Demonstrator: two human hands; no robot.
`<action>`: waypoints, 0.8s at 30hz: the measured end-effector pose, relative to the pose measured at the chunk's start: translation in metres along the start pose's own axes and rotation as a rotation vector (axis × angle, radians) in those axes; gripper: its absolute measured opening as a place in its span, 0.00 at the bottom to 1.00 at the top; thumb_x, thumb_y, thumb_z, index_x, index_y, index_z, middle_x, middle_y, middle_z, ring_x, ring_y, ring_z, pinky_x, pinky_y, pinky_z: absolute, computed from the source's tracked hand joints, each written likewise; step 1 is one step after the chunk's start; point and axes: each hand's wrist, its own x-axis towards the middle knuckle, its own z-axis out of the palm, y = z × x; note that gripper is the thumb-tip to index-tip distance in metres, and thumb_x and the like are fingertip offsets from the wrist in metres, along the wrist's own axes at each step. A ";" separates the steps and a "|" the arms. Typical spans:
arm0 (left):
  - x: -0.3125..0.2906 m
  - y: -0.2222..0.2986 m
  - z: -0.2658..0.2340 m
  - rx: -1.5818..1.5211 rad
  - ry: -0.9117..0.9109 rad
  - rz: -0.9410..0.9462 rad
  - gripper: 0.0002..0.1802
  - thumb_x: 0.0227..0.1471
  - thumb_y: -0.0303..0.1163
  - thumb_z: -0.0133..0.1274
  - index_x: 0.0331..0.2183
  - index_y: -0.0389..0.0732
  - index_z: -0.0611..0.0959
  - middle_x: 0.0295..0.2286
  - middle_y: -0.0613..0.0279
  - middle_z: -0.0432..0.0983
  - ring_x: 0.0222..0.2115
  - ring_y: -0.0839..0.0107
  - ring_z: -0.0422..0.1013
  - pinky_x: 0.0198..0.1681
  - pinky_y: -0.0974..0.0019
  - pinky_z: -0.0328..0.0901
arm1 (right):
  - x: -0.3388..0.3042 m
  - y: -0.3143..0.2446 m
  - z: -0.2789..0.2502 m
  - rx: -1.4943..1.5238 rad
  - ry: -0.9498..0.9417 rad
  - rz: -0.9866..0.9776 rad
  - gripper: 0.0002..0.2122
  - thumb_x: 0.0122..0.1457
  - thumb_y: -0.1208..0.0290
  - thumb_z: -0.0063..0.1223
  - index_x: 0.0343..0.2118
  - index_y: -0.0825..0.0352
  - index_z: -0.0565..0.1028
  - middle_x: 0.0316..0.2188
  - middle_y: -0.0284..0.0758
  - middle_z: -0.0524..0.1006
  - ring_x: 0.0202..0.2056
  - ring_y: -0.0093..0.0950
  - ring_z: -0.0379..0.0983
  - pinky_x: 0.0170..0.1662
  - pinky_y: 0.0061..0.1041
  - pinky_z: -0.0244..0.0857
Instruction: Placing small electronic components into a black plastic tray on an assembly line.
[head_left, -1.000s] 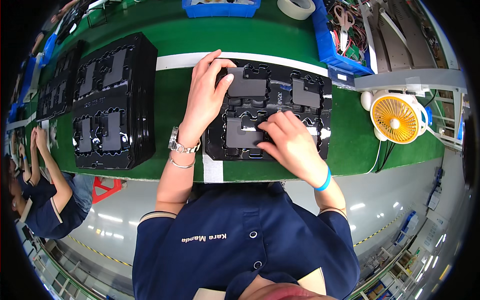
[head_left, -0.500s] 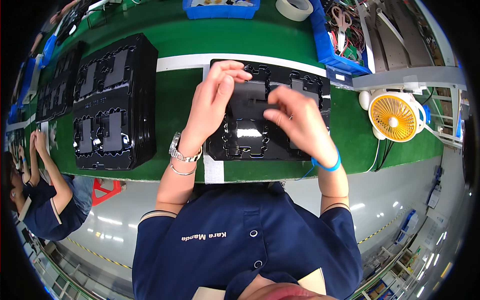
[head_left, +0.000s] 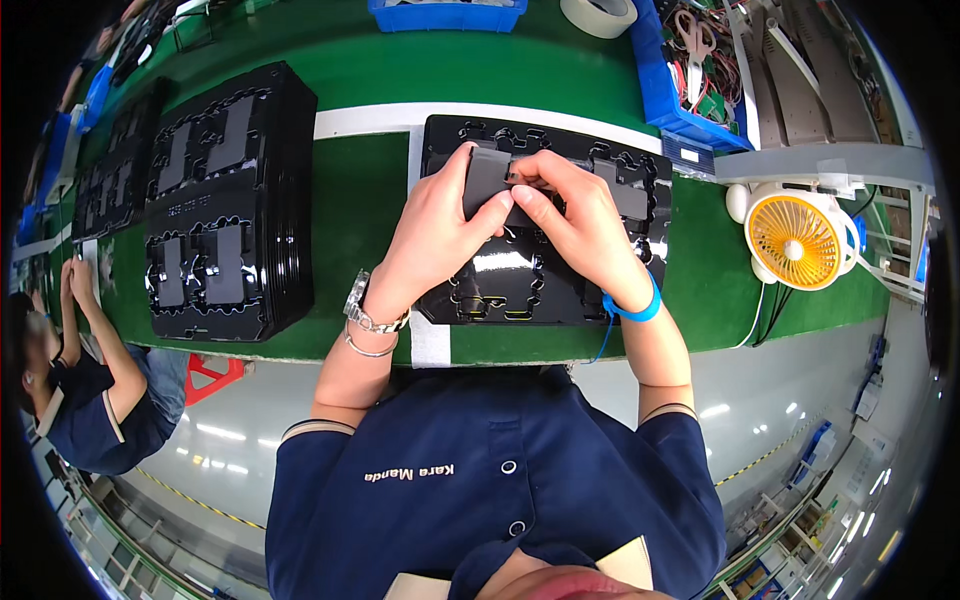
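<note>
A flat dark-grey rectangular piece (head_left: 486, 180) is held over the black moulded tray (head_left: 560, 262) in front of me. My left hand (head_left: 437, 222) grips it along its left side and lower edge, thumb across the near corner. At its right edge, my right hand (head_left: 572, 208) pinches thumb and forefinger on a small dark tab, its details too small to make out. Another grey piece (head_left: 630, 190) lies in a pocket at the tray's right side. My fingers hide part of the tray's upper middle.
Left of me stands a tall stack of black trays (head_left: 285, 200) with grey pieces. A yellow-and-white fan (head_left: 793, 242) is at the right. Farther back are a blue bin (head_left: 690, 128) with scissors (head_left: 694, 50) and wires, and a tape roll (head_left: 598, 14). A co-worker (head_left: 90, 410) sits far left.
Both hands have come together on the grey piece, which is now lifted off the tray. My right hand has moved left and up to its edge.
</note>
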 end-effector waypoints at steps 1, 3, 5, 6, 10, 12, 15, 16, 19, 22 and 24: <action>0.000 -0.001 -0.001 0.086 -0.002 0.000 0.20 0.61 0.30 0.58 0.50 0.29 0.74 0.34 0.58 0.81 0.27 0.75 0.79 0.29 0.70 0.74 | 0.000 -0.001 0.000 -0.001 0.008 -0.006 0.07 0.63 0.73 0.57 0.40 0.70 0.76 0.31 0.40 0.78 0.32 0.38 0.77 0.36 0.33 0.69; 0.000 -0.008 0.000 0.194 0.026 0.067 0.19 0.60 0.31 0.59 0.48 0.30 0.74 0.30 0.59 0.81 0.25 0.73 0.79 0.29 0.69 0.73 | 0.000 -0.003 -0.002 -0.016 0.000 0.019 0.06 0.63 0.74 0.57 0.38 0.70 0.76 0.30 0.40 0.77 0.31 0.38 0.76 0.34 0.34 0.68; 0.000 -0.010 0.001 0.267 0.030 0.096 0.18 0.59 0.31 0.59 0.46 0.31 0.75 0.27 0.59 0.80 0.24 0.71 0.79 0.29 0.68 0.72 | -0.001 -0.003 -0.003 -0.028 -0.001 0.031 0.05 0.62 0.75 0.57 0.37 0.71 0.75 0.29 0.40 0.77 0.30 0.37 0.75 0.33 0.34 0.67; 0.000 -0.008 0.000 0.287 0.019 0.092 0.18 0.58 0.32 0.59 0.45 0.32 0.75 0.26 0.59 0.80 0.24 0.70 0.79 0.29 0.67 0.72 | -0.001 -0.003 -0.004 -0.034 0.002 0.031 0.05 0.62 0.75 0.57 0.36 0.71 0.75 0.28 0.40 0.76 0.30 0.37 0.74 0.33 0.34 0.66; 0.000 -0.007 0.002 0.317 0.019 0.134 0.15 0.57 0.32 0.59 0.41 0.33 0.74 0.22 0.58 0.78 0.23 0.68 0.79 0.29 0.65 0.70 | -0.001 -0.003 -0.007 -0.066 -0.009 0.046 0.04 0.62 0.76 0.57 0.34 0.71 0.75 0.27 0.40 0.76 0.29 0.38 0.74 0.33 0.34 0.66; 0.000 -0.005 0.002 0.322 0.016 0.131 0.16 0.57 0.32 0.60 0.41 0.33 0.74 0.22 0.58 0.79 0.22 0.67 0.79 0.28 0.65 0.70 | -0.001 0.000 -0.006 -0.056 0.002 0.019 0.04 0.61 0.76 0.57 0.33 0.71 0.75 0.27 0.40 0.76 0.29 0.38 0.74 0.32 0.34 0.66; 0.000 -0.005 0.002 0.312 0.002 0.110 0.17 0.57 0.32 0.60 0.42 0.32 0.75 0.22 0.57 0.79 0.22 0.68 0.79 0.28 0.66 0.70 | -0.001 0.000 -0.006 -0.048 0.000 0.027 0.04 0.61 0.76 0.57 0.33 0.71 0.75 0.26 0.41 0.76 0.28 0.38 0.73 0.32 0.35 0.65; 0.000 -0.005 0.001 0.305 -0.005 0.100 0.17 0.58 0.32 0.60 0.43 0.32 0.75 0.22 0.57 0.79 0.22 0.68 0.79 0.28 0.66 0.70 | -0.001 -0.001 -0.007 -0.046 -0.004 0.038 0.04 0.61 0.77 0.57 0.32 0.71 0.75 0.26 0.41 0.76 0.27 0.38 0.73 0.32 0.35 0.65; -0.001 -0.004 0.002 0.297 0.013 0.123 0.19 0.58 0.32 0.60 0.45 0.31 0.74 0.23 0.57 0.79 0.21 0.69 0.79 0.28 0.67 0.71 | -0.002 -0.002 -0.007 -0.023 -0.005 0.064 0.04 0.61 0.77 0.57 0.32 0.71 0.75 0.25 0.41 0.75 0.26 0.38 0.73 0.31 0.34 0.64; 0.000 0.000 0.003 0.218 -0.008 0.045 0.31 0.53 0.34 0.61 0.51 0.21 0.72 0.26 0.40 0.78 0.27 0.46 0.78 0.31 0.52 0.69 | -0.003 -0.001 -0.005 -0.038 0.011 0.041 0.04 0.60 0.77 0.57 0.32 0.71 0.75 0.25 0.40 0.75 0.25 0.37 0.72 0.30 0.33 0.64; 0.000 -0.001 0.002 0.211 -0.015 0.042 0.31 0.53 0.34 0.61 0.51 0.22 0.72 0.27 0.40 0.79 0.28 0.46 0.78 0.32 0.52 0.69 | -0.003 0.000 -0.003 -0.037 0.022 0.043 0.03 0.60 0.77 0.56 0.32 0.71 0.75 0.25 0.39 0.75 0.25 0.35 0.72 0.29 0.32 0.64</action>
